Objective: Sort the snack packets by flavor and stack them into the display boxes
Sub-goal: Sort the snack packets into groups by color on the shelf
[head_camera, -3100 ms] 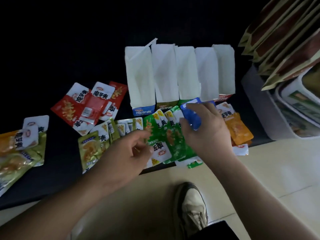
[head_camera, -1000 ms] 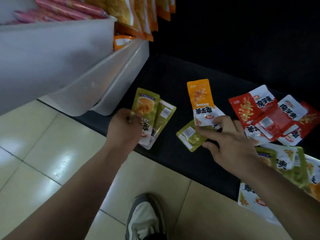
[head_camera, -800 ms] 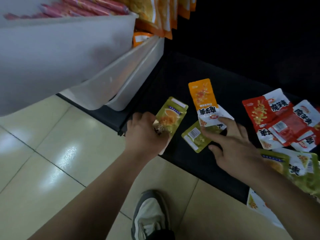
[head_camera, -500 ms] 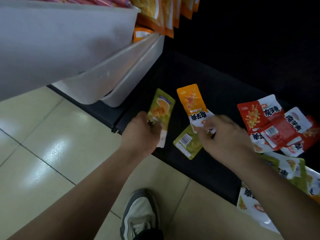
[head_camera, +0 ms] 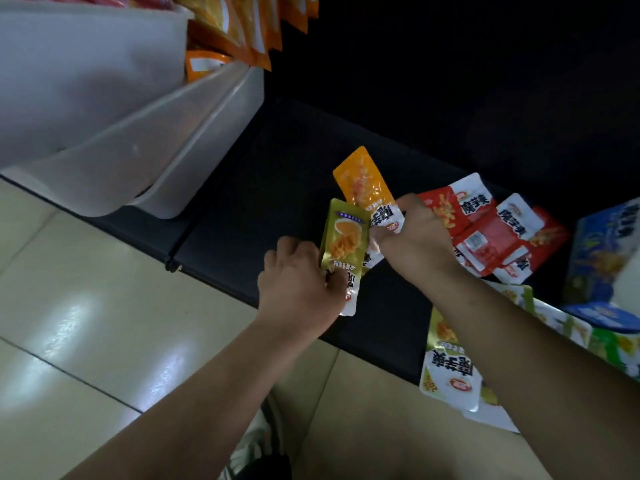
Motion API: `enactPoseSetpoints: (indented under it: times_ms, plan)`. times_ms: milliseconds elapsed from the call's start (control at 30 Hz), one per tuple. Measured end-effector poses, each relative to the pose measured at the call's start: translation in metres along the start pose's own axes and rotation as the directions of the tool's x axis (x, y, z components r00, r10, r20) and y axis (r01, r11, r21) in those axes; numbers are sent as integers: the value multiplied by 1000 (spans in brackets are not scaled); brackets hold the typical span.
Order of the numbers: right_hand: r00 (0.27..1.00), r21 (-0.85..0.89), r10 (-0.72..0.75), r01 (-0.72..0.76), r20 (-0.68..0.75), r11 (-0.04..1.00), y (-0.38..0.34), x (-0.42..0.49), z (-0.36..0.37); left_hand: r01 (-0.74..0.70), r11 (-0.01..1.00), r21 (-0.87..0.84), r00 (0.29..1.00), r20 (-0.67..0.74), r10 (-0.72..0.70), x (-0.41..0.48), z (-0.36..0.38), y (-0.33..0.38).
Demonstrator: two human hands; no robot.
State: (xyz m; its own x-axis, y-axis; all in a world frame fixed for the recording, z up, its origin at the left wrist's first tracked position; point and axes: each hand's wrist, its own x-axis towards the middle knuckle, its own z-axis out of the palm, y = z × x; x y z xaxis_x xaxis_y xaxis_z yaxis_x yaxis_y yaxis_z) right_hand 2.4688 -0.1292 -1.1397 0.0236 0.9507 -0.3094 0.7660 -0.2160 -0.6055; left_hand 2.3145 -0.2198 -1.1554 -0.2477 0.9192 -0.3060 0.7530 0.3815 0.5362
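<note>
My left hand (head_camera: 298, 282) grips the lower end of an olive-green snack packet (head_camera: 343, 244) above the black shelf (head_camera: 277, 188). My right hand (head_camera: 415, 237) pinches the white end of an orange packet (head_camera: 363, 181), which overlaps the olive one. Red packets (head_camera: 485, 230) lie just right of my right hand. More olive-and-white packets (head_camera: 450, 372) hang over the shelf's front edge under my right forearm. A blue display box (head_camera: 606, 251) shows at the far right edge.
Large white plastic bins (head_camera: 138, 133) stand at the left on the shelf, with orange bags (head_camera: 249, 26) stacked behind them. Beige tiled floor (head_camera: 86, 323) and my shoe (head_camera: 252, 441) lie below the shelf edge.
The view swung from the boxes to the shelf's left end. My left hand carried the olive packet rightward beside the orange one. My right hand took hold of the orange packet's white end.
</note>
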Motion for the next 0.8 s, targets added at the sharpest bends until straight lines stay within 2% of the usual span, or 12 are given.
enactPoseSetpoints:
  times_ms: [133,300,400,467,500,567,600,633,700,767,800]
  plan:
    - [991,224,114,-95,-72,970,18,-24,-33,-41,972,233,998,45,32,5,5,11]
    - [973,350,191,-135,-131,927,58,-65,-92,30,994,110,981,189,-50,10,6,24]
    - [956,400,273,-209,-107,892,80,-85,-108,5,996,85,967,255,-26,4,8,33]
    - [944,467,318,-242,-91,851,90,-97,-114,-6,1000,-23,972,235,11,-12,10,43]
    - [940,489,330,-249,-86,836,95,-103,-116,19,989,-149,974,226,16,-24,11,51]
    - [938,485,331,-245,-99,839,103,-114,-118,122,908,-400,955,295,2,-48,19,67]
    - [943,460,312,-228,-116,858,107,-119,-120,160,885,-438,935,355,6,-58,28,74]
    - [948,433,284,-199,-141,879,111,-123,-121,173,886,-429,912,411,21,-65,39,80]
    - [954,376,230,-145,-193,915,120,-132,-125,105,942,-320,889,454,55,-70,61,86]
    - [946,381,246,-151,-211,912,128,-142,-130,-88,994,-59,906,409,105,-66,72,94]
    - [942,405,271,-172,-201,898,134,-148,-132,-207,970,127,915,377,145,-63,73,96]
